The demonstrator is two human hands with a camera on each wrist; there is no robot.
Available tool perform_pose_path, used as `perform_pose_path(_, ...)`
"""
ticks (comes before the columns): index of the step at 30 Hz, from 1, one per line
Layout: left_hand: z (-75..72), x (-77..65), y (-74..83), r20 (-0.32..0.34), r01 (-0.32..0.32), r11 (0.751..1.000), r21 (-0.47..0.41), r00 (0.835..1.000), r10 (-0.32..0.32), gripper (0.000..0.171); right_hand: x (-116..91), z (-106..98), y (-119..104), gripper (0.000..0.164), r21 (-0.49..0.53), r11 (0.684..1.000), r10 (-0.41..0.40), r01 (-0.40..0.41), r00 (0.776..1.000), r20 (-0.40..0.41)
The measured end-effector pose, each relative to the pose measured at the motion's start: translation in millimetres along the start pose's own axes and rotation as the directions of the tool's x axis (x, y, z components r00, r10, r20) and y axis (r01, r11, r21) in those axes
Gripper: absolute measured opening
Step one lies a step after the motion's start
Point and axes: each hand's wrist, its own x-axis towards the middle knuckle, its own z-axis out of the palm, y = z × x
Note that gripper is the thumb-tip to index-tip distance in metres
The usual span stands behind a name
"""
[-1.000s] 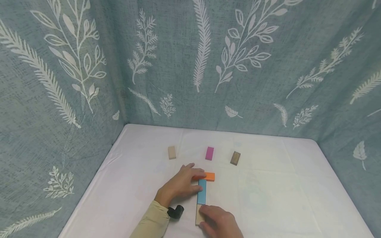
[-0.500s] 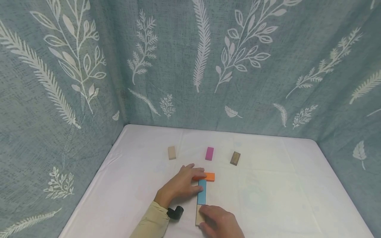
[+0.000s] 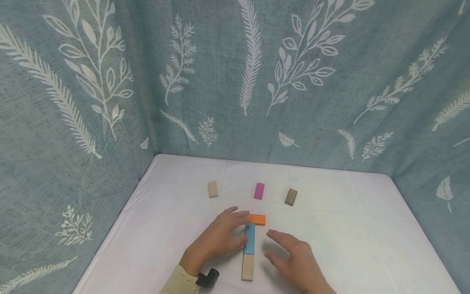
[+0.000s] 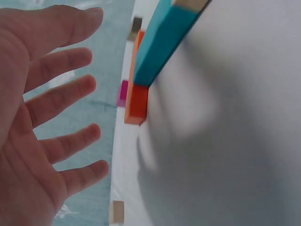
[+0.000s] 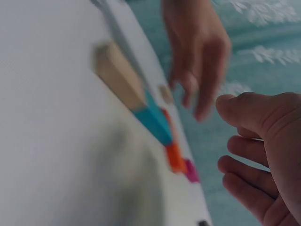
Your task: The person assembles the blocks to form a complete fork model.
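An orange block, a blue block and a light wooden block lie together on the table. The orange one lies crosswise at the far end; blue and wood run in line toward me. My left hand hovers just left of the blue and orange blocks, overlapping their edges in the head view. In the left wrist view its fingers are spread, holding nothing. To the right of the blue block, and apart from it, is my right hand, its fingers relaxed and nothing between them.
Farther back on the white table lie a pale wooden block, a magenta block and a dark brown block. A teal leaf-patterned curtain hangs behind and beside the table. A black device is at my left wrist.
My right hand has let go of the light wooden block and moved up and to the right. The left hand has drawn back slightly to the left from the blue and orange blocks.
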Motion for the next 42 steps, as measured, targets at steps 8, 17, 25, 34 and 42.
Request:
perform_pose_path(8,7.6,-29.6,10.2,-0.015,-0.045,0.997,0.061,0.999,0.046,0.053,30,-39,26,0.051,-0.093,0.994,-0.080,0.062,0.975,-0.209)
perform_pose_path(17,21.0,-40.0,11.9,0.020,-0.039,0.999,0.022,0.999,0.039,0.053,60,-63,55,0.047,-0.079,0.994,-0.089,0.070,0.960,-0.266)
perform_pose_path(25,29.3,-39.1,13.0,0.087,0.057,0.998,0.003,0.995,-0.057,0.058,82,-65,88,0.047,-0.026,0.999,-0.035,0.029,0.974,-0.226)
perform_pose_path(34,31.2,-40.7,12.8,0.074,0.017,1.000,0.015,0.997,-0.018,0.057,96,-52,117,0.048,0.031,0.995,0.094,-0.091,0.990,-0.103)
perform_pose_path(42,30.7,-39.9,14.1,0.071,0.020,0.999,0.030,0.997,-0.022,0.052,106,-41,134,0.052,0.071,0.986,0.150,-0.148,0.988,-0.035)
